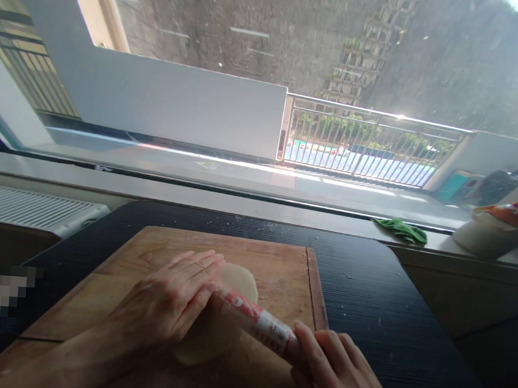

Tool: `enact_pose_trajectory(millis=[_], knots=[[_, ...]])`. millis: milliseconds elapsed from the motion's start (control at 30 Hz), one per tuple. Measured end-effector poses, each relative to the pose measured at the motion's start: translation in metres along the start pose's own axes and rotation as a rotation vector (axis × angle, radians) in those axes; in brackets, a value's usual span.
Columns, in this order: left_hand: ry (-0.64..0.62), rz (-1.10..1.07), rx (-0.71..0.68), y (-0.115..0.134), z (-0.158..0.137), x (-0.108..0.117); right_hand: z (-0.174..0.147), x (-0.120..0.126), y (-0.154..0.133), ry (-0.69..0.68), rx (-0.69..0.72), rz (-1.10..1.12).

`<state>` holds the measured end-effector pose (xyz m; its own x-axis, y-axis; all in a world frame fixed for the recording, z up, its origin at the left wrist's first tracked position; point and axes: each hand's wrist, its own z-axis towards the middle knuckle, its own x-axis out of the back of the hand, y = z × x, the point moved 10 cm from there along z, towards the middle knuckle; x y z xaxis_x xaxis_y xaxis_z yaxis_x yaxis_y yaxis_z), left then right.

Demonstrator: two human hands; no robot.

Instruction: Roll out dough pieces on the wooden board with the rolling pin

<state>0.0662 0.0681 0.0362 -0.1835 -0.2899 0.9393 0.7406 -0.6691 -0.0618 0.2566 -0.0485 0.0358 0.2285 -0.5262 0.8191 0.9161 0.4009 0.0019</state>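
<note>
Red-and-white print wraps the roller (259, 321), which slants from 10 to 4 o'clock across the dough (208, 338); take the dough as the clock's centre throughout. Nearest, at 4 o'clock, the right hand (339, 371) has its fingers curled together over the roller's near end, apparently clamped on it, though the palm is hidden. At 10 o'clock the left hand (176, 294) lies palm down over the other end, fingers stretched out and close together; whether they grip beneath, I cannot tell.

Pale and thin, the dough lies flat on the wooden board (275, 272), showing on both sides of the roller, its far edge rounded. I judge the step in hand to be rolling it out. The next move would seem to call for level pressure from both hands, so that neither side thins more, and perhaps a turn of the dough to keep it round.

Under the board is a black table (351, 277) with pale specks and crumbs. Beyond it, on the sill (241, 201), a crumpled green cloth (401, 229) lies at 2 o'clock, with a white pot (482, 236) just past it. Through the glass, a white wall (194, 104) stands at 12 and a metal railing (364, 139) at 1.
</note>
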Motion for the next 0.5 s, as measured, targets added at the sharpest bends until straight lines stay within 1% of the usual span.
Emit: enact_pose_trajectory(millis=[100,167,233,300,333,400,500], knots=[[-0.028,0.035,0.053,-0.013,-0.004,-0.005,0.017,-0.002,0.008,-0.103,-0.027,0.063],[-0.063,0.044,0.100,-0.020,0.005,-0.013,0.025,-0.005,0.014,-0.168,-0.073,0.113],[-0.123,0.034,0.139,-0.026,0.023,-0.025,0.032,-0.010,0.021,-0.214,-0.130,0.157],[-0.223,-0.003,0.143,-0.027,0.046,-0.040,0.040,-0.013,0.030,-0.230,-0.184,0.170],[-0.270,-0.033,0.175,-0.030,0.058,-0.046,0.043,-0.014,0.034,-0.229,-0.202,0.163],[-0.387,-0.124,0.180,-0.030,0.080,-0.061,0.052,-0.015,0.041,-0.208,-0.215,0.136],[-0.448,-0.197,0.235,-0.036,0.104,-0.072,0.061,-0.014,0.045,-0.172,-0.210,0.080]])
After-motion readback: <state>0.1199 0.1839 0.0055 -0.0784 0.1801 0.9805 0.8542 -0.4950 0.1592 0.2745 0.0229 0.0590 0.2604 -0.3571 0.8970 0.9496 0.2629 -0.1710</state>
